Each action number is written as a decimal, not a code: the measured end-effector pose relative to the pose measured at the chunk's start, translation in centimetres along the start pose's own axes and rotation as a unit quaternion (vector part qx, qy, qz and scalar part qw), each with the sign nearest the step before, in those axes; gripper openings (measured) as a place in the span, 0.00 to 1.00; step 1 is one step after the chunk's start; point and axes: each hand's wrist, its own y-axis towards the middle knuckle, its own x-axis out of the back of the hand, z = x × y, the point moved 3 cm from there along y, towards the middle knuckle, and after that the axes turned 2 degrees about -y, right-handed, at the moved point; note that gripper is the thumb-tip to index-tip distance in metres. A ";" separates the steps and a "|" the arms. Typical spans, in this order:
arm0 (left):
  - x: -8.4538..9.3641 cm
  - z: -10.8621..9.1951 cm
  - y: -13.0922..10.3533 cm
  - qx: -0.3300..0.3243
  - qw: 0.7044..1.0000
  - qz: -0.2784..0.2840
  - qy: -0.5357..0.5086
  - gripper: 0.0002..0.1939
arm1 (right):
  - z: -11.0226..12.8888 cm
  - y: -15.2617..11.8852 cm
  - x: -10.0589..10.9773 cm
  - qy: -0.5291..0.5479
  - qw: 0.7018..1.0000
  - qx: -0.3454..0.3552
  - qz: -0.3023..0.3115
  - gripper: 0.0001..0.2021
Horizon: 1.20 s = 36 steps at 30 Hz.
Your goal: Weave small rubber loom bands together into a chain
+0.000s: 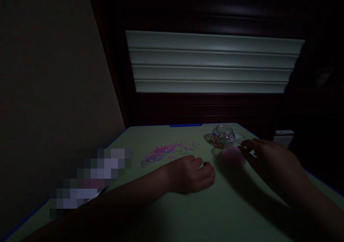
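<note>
A loose heap of pink, purple and bluish small bands [163, 151] lies on the green tabletop. My left hand [196, 174] rests just in front of it with its fingers curled; whether anything is inside them is hidden. Right of centre stands an open clear jar [222, 137] with multicoloured pieces in it. In front of the jar is a round pink container [234, 156], dim and blurred. My right hand [245, 149] is at its right side, with thumb and fingers close together near a clear, lid-like piece [238, 138]; the contact is too dark to make out.
A pixelated, pale flat object [104, 170] lies at the table's left edge. The green table [177, 217] has a blue rim. Behind it is a dark wooden panel with pale slats [212, 63]. A white object [284, 138] stands beyond the right edge.
</note>
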 end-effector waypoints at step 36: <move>-2.1 2.0 -0.6 0.397 0.862 0.309 0.060 0.10 | 2.6 0.0 0.3 0.151 0.971 0.167 0.078 0.09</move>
